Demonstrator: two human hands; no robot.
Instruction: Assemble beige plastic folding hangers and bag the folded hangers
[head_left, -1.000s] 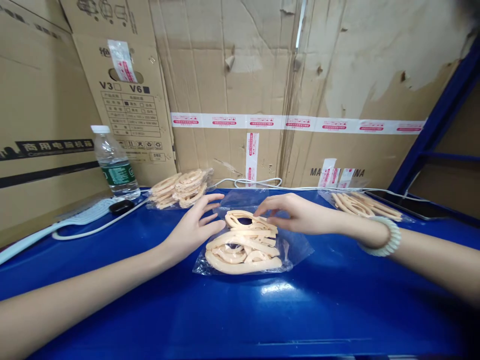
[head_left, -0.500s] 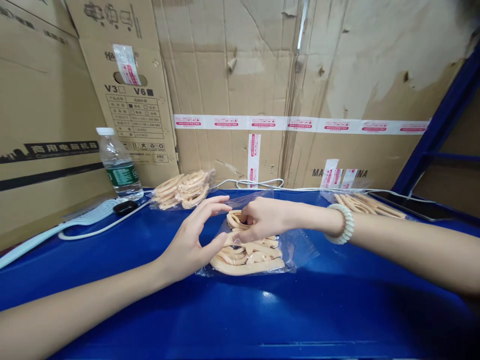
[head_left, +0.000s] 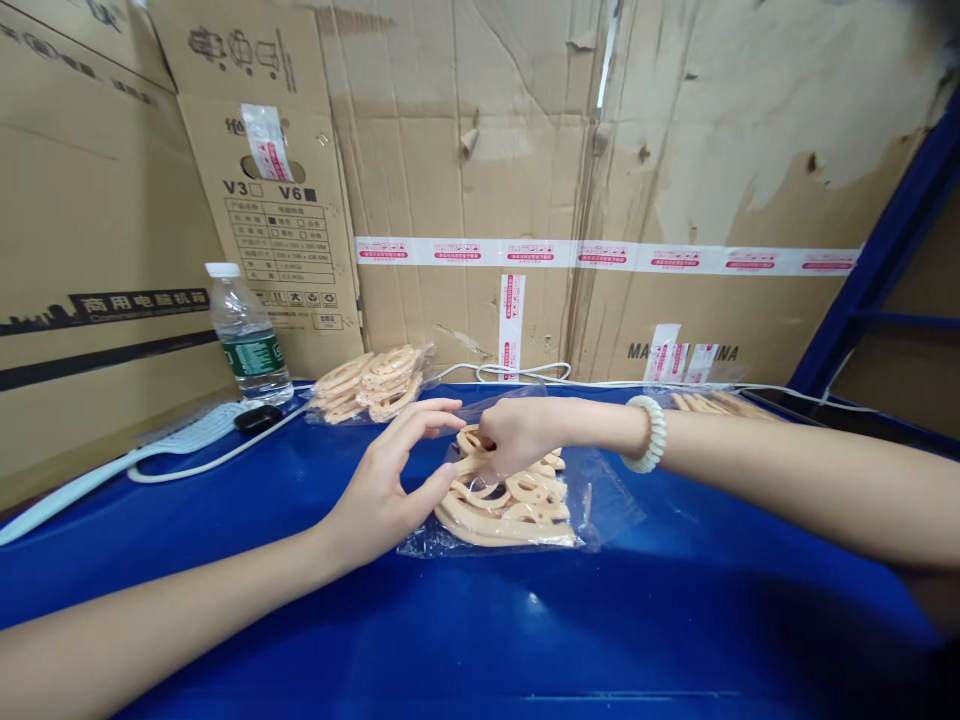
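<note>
1. Head view: 2 hands, left hand [head_left: 390, 485] and right hand [head_left: 521, 435], both bare. 1 pale bracelet [head_left: 646, 434], on the right wrist.
2. Bags: 3, clear, all with tan pieces. Mid bag [head_left: 517, 535] between the hands; left bag [head_left: 367, 385] at the table's back edge; right bag [head_left: 720, 404] back right, partly behind the right forearm. Pieces overlap, can't count them from where I stand.
3. Left hand: thumb and fingers spread well apart. Mid bag is just right of it; thumb tip right beside the pieces, can't tell if touching.
4. Right hand: fingers curled down over the far part of the mid bag's pieces, tips hidden. Can't tell if they're pinching one. Most of the bag sits below and nearer the wearer than this hand.
5. Mid bag lies flat on 1 blue table [head_left: 480, 640]; loose film [head_left: 607, 500] spreads right of the pieces.
6. Back left: 1 bottle [head_left: 251, 340], upright, white cap; 1 small black thing [head_left: 257, 419] near its base; 1 pale blue swatter [head_left: 187, 437] lying left of that.
</note>
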